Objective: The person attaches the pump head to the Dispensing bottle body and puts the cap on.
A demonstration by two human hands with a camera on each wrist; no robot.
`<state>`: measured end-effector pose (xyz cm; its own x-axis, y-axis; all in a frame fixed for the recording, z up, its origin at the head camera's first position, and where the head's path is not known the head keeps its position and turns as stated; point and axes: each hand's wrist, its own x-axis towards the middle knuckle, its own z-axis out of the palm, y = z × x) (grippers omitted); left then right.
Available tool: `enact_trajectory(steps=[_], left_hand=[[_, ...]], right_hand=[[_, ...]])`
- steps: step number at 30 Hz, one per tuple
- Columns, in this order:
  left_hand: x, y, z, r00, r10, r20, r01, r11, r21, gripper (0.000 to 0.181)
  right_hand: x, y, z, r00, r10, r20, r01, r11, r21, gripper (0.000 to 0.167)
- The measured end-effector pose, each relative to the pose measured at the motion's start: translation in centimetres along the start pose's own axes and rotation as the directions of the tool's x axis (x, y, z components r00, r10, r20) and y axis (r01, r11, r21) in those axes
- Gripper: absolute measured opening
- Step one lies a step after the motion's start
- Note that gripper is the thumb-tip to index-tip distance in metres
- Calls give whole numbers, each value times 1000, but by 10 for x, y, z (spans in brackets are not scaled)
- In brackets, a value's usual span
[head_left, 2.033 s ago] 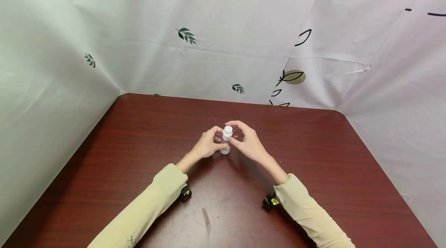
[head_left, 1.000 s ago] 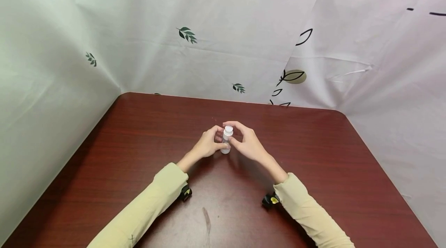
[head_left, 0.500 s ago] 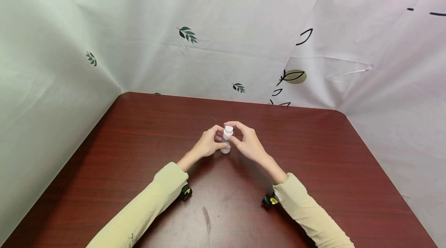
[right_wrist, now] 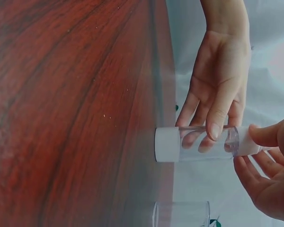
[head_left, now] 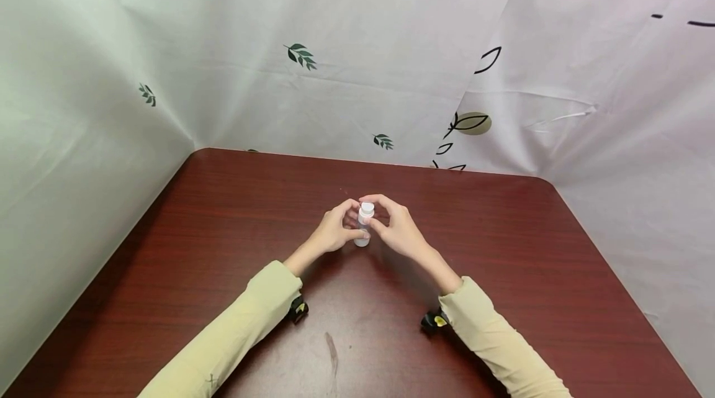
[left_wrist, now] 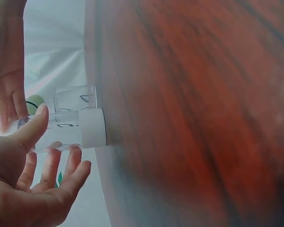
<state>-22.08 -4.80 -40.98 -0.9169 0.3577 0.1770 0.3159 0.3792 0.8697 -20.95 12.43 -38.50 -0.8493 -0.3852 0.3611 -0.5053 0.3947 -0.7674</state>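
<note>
Arms [head_left: 223, 336] angle inward, left grip [head_left: 333, 230] and right grip [head_left: 401, 228] curled.

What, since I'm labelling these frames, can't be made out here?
Bottle: head view, middle partly covered by the left hand.
Bottle top: left wrist view, largely hidden by the left hand and right hand.
Clear cup: right wrist view, cut off by the lower edge.
Black wrist device: head view, details too small, partly hidden by the right sleeve.

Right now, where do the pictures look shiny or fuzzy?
Head view: pale glare low on the table; left wrist view: the table's wood blurred and hazy; right wrist view: bottle fairly crisp, white sheet glowing near the right edge.
</note>
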Motion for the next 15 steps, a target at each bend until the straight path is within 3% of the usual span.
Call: enact_trajectory(steps=[8,15], left_hand=[[0,-2,1,1000,-3,-21,3,1000,-2,42],[0,-2,2,1000,15,-21,-15,1000,-3,42]], right_hand=[[0,1,0,1000,11,-3,-11,999,34,35],[0,4,2,998,-20,-56,23,998,58,35]])
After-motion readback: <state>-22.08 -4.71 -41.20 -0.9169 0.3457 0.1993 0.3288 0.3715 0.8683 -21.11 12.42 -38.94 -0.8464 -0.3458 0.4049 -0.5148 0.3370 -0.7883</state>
